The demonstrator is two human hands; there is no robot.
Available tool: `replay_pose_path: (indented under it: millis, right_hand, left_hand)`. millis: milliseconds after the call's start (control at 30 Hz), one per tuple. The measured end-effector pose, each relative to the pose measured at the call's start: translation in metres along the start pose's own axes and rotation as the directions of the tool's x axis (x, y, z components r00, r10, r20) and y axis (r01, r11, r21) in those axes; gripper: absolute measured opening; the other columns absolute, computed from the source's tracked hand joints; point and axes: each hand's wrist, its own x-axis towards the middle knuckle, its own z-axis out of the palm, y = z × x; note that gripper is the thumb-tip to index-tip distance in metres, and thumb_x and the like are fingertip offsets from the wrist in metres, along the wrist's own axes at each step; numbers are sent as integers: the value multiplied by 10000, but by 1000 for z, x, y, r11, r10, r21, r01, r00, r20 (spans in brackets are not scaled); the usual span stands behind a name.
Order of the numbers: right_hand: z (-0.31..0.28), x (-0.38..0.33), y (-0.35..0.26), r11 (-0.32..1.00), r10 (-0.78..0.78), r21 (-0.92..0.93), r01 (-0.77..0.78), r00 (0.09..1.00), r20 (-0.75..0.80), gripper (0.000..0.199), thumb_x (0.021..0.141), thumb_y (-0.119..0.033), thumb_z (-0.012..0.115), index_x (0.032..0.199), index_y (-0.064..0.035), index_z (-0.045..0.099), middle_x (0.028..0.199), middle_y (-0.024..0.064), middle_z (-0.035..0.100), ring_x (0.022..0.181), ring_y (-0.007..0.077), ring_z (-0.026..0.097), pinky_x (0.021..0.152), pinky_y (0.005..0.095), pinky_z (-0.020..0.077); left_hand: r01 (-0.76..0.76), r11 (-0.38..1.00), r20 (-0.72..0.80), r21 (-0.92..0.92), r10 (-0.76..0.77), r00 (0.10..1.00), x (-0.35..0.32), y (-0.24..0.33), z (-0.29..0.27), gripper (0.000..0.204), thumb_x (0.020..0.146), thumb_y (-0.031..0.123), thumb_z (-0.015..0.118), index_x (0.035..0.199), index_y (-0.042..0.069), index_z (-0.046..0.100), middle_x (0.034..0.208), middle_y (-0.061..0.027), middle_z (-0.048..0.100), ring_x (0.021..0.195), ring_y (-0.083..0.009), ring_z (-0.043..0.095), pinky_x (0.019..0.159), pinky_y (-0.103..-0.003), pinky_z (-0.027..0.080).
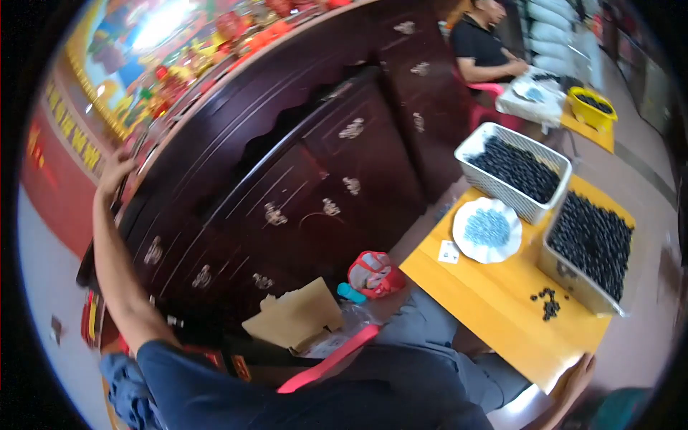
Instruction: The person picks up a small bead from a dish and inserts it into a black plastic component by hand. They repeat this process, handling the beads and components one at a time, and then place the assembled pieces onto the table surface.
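My left hand [116, 173] is raised on an outstretched arm at the far left, beside the top edge of a dark wooden cabinet [287, 179]. Its fingers are bent together at that edge, and whatever is in them is too small to make out. Low on the right, my right hand [575, 378] is closed on the near corner of a yellow wooden table [494, 315]. Upon that table are a white scalloped plate [464, 245] of pale blue small pieces, a white basket [479, 172] and a clear bin [566, 276], both filled with black pieces.
Loose black pieces [550, 304] and a small white card [448, 251] lie on the table. Cardboard [297, 319] and a red-and-grey bag [376, 274] sit below the cabinet. Beyond, a seated person [484, 50] works at another table near a yellow tub [591, 111].
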Motion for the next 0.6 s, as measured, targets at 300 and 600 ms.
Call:
replay_pose_path:
  millis: [300, 600]
  right_hand:
    - [13, -8, -14, 958, -137, -273, 91, 979, -152, 331, 1035, -236, 500, 1123, 62, 616, 939, 174, 663, 883, 214, 592, 826, 379, 482]
    - [11, -8, -17, 931, -153, -354, 91, 976, -153, 339, 1036, -271, 508, 1099, 41, 623, 958, 254, 674, 864, 317, 647, 813, 414, 496]
  left_hand:
    - [98, 969, 109, -228, -74, 991, 3, -99, -17, 437, 884, 262, 674, 1207, -27, 623, 1080, -66, 639, 1011, -164, 591, 912, -303, 466]
    - [135, 954, 165, -268, -93, 982, 5, -130, -11, 524, 943, 300, 646, 1327, -49, 576, 1218, -106, 634, 1147, -202, 571, 1024, -320, 416]
